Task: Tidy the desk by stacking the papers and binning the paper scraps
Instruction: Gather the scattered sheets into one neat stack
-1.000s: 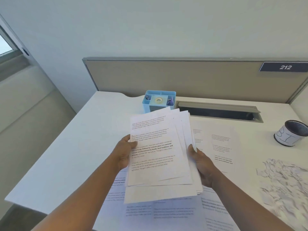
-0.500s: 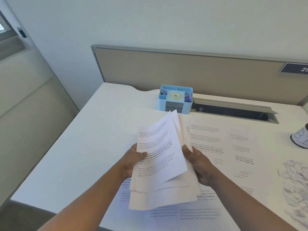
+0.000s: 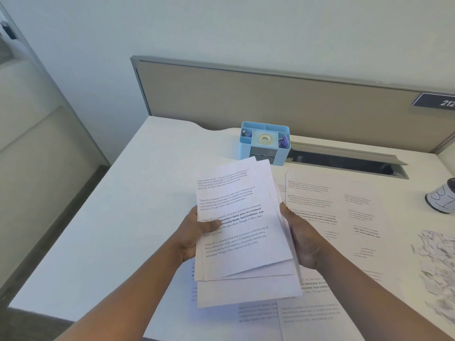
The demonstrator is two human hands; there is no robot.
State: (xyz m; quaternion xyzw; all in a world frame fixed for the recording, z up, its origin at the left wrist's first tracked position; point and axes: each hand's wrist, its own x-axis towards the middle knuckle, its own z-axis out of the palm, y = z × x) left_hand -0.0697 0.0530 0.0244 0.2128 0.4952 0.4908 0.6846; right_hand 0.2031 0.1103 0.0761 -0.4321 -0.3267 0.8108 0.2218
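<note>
Behind the held papers point(image 3: 236, 230), blue organizer point(image 3: 264, 153) holding tape, both hands gripping stack

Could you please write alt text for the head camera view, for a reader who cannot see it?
Both hands, left hand and right hand, hold an uneven sheaf of printed papers above a white desk. More printed sheets lie loose below, paper scraps at right, a blue organiser behind.

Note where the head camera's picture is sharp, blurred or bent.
Head view: print on the held papers is sharp and readable; the paper scraps at the right edge smear; the wide lens bends the desk divider; light is soft and even.
</note>
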